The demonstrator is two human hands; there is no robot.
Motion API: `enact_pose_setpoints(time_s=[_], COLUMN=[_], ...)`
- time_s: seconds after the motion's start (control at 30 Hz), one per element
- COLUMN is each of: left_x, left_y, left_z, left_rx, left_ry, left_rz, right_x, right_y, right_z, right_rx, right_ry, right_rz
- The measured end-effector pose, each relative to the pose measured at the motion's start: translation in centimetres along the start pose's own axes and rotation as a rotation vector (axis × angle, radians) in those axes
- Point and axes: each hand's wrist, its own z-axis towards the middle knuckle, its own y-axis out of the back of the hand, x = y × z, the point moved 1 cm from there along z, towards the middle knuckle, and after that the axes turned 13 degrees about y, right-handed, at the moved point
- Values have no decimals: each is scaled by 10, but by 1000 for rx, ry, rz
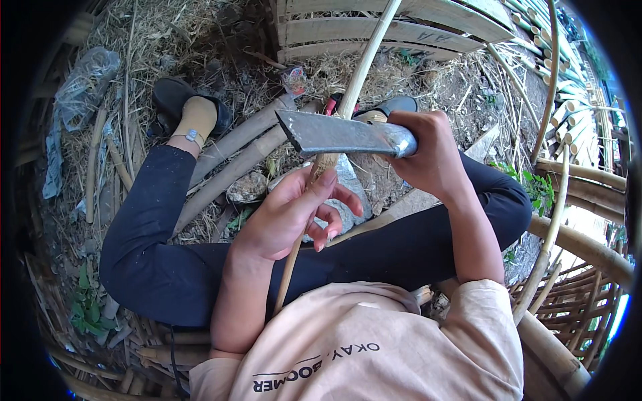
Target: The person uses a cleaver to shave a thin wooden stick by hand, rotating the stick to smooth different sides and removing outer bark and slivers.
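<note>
A long pale bamboo pole [366, 63] slants from the top of the view down toward my lap, looking thinner below my hand. My left hand [294, 210] holds it loosely, thumb laid along it and fingers half curled to the right. In my right hand [428, 150] is a machete [341, 132] with a broad, dark grey blade. My fist hides its handle. The blade lies nearly level across the pole, just above my left thumb, its squared end pointing left. Whether the edge touches the pole, I cannot tell. Behind my left fingers is a grey stone [351, 190].
A wooden slatted crate [374, 30] stands ahead. Thick bamboo lengths [237, 150] lie between my legs, on ground strewn with straw. A clear plastic bag [87, 87] lies at the far left. Cut bamboo poles [575, 113] are stacked at the right, near a bamboo frame [578, 247].
</note>
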Motion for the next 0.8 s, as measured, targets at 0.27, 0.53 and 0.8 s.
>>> enact_pose_setpoints(time_s=[0.27,0.53,0.8], left_x=[-10,11,20], left_y=[-8,-7,-10], left_z=[-15,1,9], left_rx=[-395,-643,-946], left_ry=[-115,-287,-483], left_rz=[345,476,999], right_x=[-2,0,0], right_y=[-6,-19,-28], right_z=[-3,-3,-3], right_rx=[36,102,140], right_ry=[-80,-90,-112], right_rz=[-31,-93,-208])
